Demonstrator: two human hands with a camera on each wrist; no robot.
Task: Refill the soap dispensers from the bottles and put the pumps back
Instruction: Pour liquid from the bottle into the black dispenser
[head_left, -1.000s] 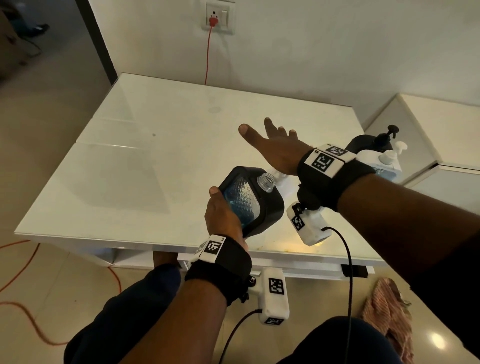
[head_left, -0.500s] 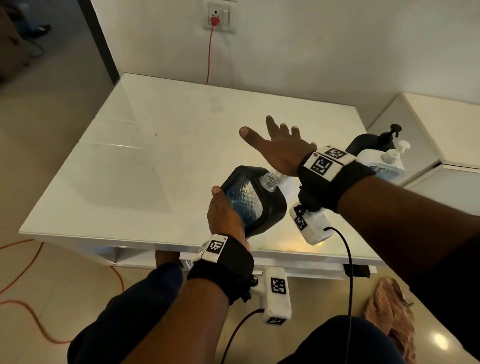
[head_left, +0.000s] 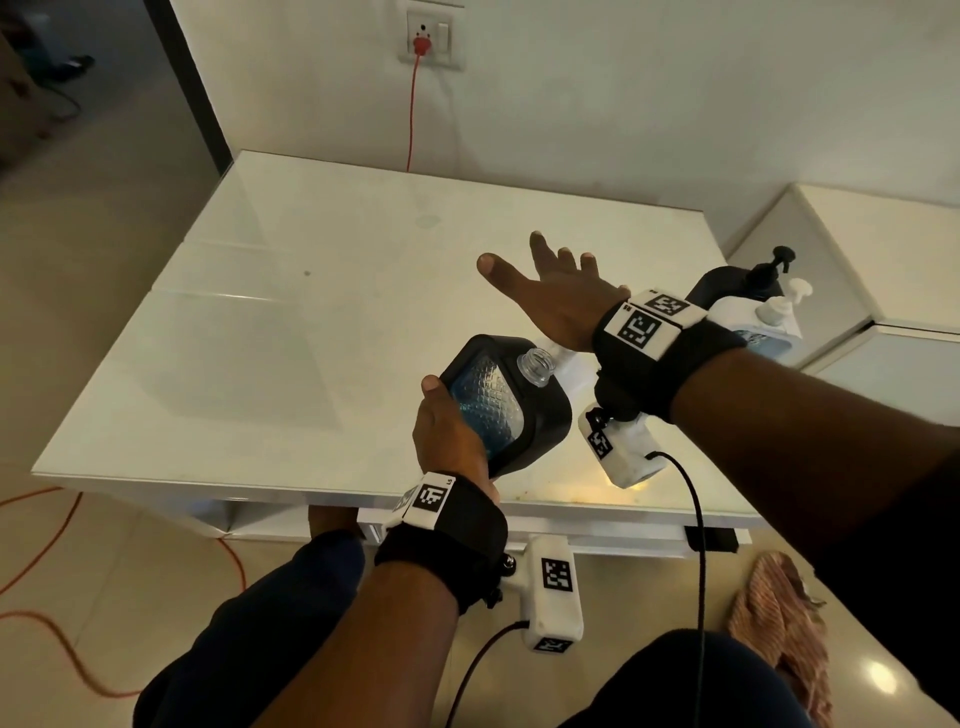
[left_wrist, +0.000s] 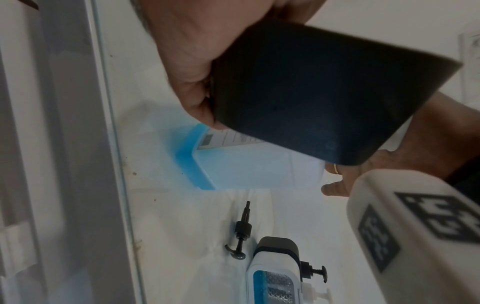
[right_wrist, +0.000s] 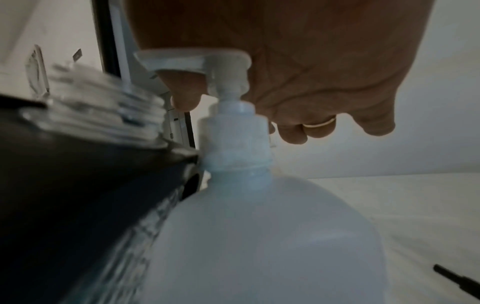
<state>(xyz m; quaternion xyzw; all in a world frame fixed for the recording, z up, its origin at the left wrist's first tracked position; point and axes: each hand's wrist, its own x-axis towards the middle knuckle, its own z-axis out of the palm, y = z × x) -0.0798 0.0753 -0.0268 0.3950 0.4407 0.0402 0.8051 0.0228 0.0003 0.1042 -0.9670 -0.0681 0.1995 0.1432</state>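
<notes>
Tilted dispenser meets refill bottle at the desk's near edge.
The left hand (head_left: 451, 435) grips the black dispenser (head_left: 506, 400), its open neck tipped toward the white bottle (right_wrist: 262, 236); the right hand (head_left: 558, 299), fingers spread flat, presses the bottle's pump (right_wrist: 193, 59). Beyond on the desk (head_left: 311, 322) lie a loose black pump (left_wrist: 240, 236), then a second dispenser (left_wrist: 275, 273) and bottle.

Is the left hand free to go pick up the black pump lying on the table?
Probably not yet. The left hand is gripping the black dispenser, tilted by the refill bottle. The loose pump lies uncovered, so nothing else blocks it.
</notes>
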